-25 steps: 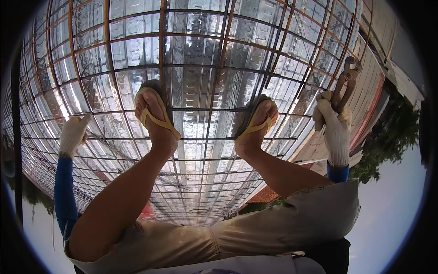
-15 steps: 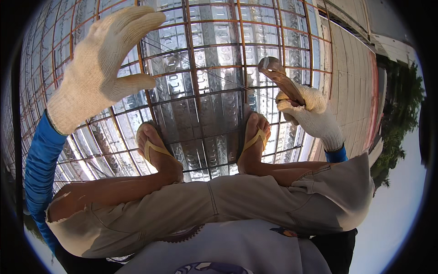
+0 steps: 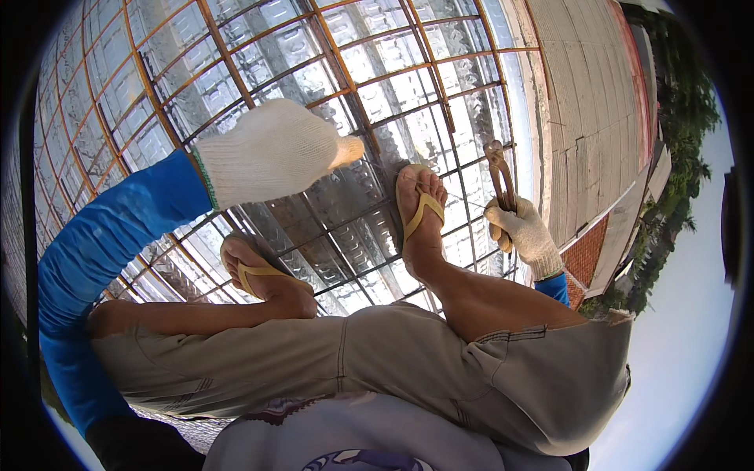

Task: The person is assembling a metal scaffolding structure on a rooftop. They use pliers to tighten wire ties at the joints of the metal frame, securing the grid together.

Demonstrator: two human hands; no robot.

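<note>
Squatting low in khaki shorts [image 3: 408, 369], with both feet in yellow flip-flops [image 3: 420, 210] standing on the bars. Bringing the left hand [image 3: 271, 149], in a white knitted glove above a blue sleeve [image 3: 102, 243], down and inward from where it was spread open and raised half a second ago; now hanging over the middle of the grid, just beside the toes of the right foot [image 3: 416, 196], showing only its back and the thumb tip, so not possible to tell if the fingers are curled or loose. Still clenching the right hand [image 3: 525, 231], also gloved, around the handles of the rusty pincers [image 3: 498, 166], with the head now pointing away over the bars to the right of that foot, lower than before. Resting all on a rusty rebar mesh [image 3: 236, 74] lying over shiny silver sheeting [image 3: 377, 23]. Beyond, reaching a grey block wall [image 3: 585, 102] and green trees [image 3: 679, 118].
</note>
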